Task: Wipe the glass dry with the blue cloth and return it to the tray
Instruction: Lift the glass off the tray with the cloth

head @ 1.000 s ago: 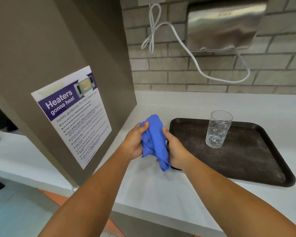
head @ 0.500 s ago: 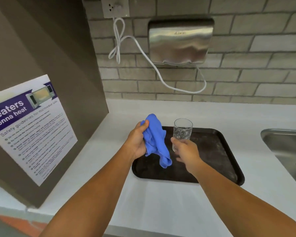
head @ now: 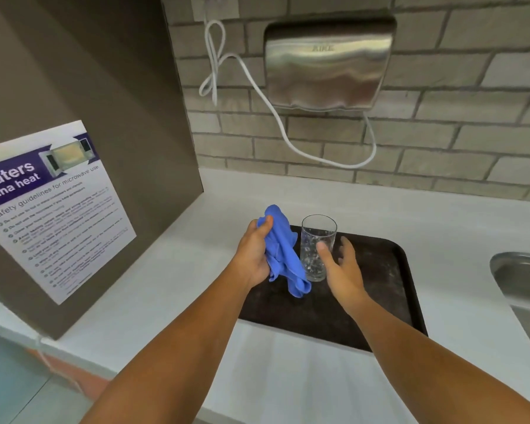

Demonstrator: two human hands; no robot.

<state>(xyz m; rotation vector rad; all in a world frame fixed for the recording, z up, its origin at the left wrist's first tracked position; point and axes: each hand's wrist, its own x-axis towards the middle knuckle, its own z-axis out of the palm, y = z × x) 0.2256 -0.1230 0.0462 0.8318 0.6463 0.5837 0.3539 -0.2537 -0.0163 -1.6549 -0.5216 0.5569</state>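
Reaching for the glass, judging by the right hand: fingers spread, thumb tip at or just short of the near wall, remaining fingers curving round the right side. Not closed on anything yet; actual contact hard to confirm from this angle. Left hand clenched on the blue cloth, thumb pressed over the top fold, loose tail hanging down toward the tray, just left of the glass and maybe brushing it.

Glass upright on the dark tray, near its back-left corner, droplets visible on the walls. So: wet, not lifted, wiping not started.

To do the step well:
- wrap at mid-height, thumb opposite fingers, firm enough for a slick wet wall
- lift straight up, clear of the tray rim, before tilting
- keep the cloth tail out of the closing grip
- bring cloth to glass over the tray, not over the counter edge
- rotate glass inside the cloth, outside first, then push a fold inside

Main risk: slip on wet glass, or tipping it with the thumb before the fingers close.

Farther back: white counter, sink at right, hand dryer on the brick wall, microwave poster at left. None in the way.
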